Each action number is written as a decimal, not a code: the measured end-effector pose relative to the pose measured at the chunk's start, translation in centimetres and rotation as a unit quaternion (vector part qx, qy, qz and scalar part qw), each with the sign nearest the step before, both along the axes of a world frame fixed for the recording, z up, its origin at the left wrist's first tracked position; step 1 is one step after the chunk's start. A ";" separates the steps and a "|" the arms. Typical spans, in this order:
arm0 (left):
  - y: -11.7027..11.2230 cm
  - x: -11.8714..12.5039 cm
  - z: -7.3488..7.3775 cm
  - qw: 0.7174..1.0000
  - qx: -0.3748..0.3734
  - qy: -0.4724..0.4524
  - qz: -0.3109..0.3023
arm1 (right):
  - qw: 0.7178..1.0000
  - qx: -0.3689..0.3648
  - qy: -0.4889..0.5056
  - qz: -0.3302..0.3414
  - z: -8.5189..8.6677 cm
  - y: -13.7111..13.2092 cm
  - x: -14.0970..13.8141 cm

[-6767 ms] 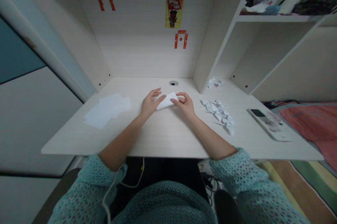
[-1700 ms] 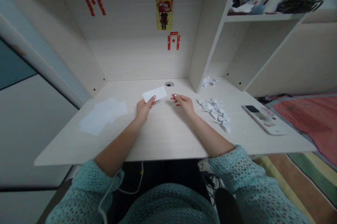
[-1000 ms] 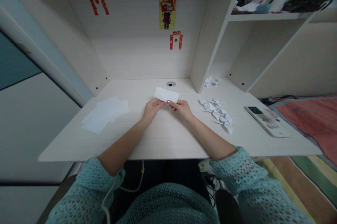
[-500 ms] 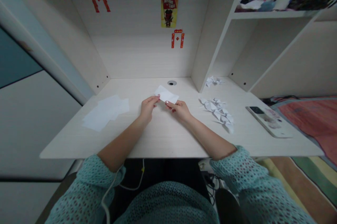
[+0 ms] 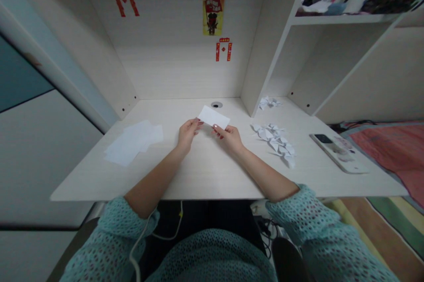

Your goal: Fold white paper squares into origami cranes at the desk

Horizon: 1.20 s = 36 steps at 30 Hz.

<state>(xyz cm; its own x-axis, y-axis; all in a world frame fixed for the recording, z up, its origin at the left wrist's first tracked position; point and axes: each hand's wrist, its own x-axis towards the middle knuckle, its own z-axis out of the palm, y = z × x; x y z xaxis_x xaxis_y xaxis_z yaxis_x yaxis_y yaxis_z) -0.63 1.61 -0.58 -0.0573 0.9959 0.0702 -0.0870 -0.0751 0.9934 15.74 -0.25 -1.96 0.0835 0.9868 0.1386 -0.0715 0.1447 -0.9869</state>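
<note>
Left hand (image 5: 186,132) and right hand (image 5: 228,136) each pinching the near edge of a white paper slip (image 5: 213,117), held above the worktop (image 5: 205,171); loose sheets (image 5: 132,141) left, folded paper pieces (image 5: 274,140) right

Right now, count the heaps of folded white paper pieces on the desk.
2. A larger heap lies between the right hand, which pinches the paper slip, and the phone; a smaller heap sits farther back at the foot of the shelf divider. None seems hidden.
</note>
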 end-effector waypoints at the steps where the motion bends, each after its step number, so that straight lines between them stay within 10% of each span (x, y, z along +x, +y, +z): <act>1: -0.3 0.4 0.0 1.000 -0.001 0.007 -0.024 | 1.000 0.001 0.004 -0.004 0.0 0.0 0.0; 12: -0.8 1.0 -0.2 0.997 0.028 0.077 -0.004 | 0.999 -0.008 -0.034 0.037 -0.4 0.1 -0.3; 22: -0.3 0.5 -0.8 0.988 0.059 0.139 0.013 | 0.996 0.001 0.065 -0.059 0.8 0.6 1.0; 36: 0.1 0.3 -1.1 0.992 0.058 0.101 -0.042 | 0.984 0.097 -0.143 -0.045 -0.5 0.3 0.0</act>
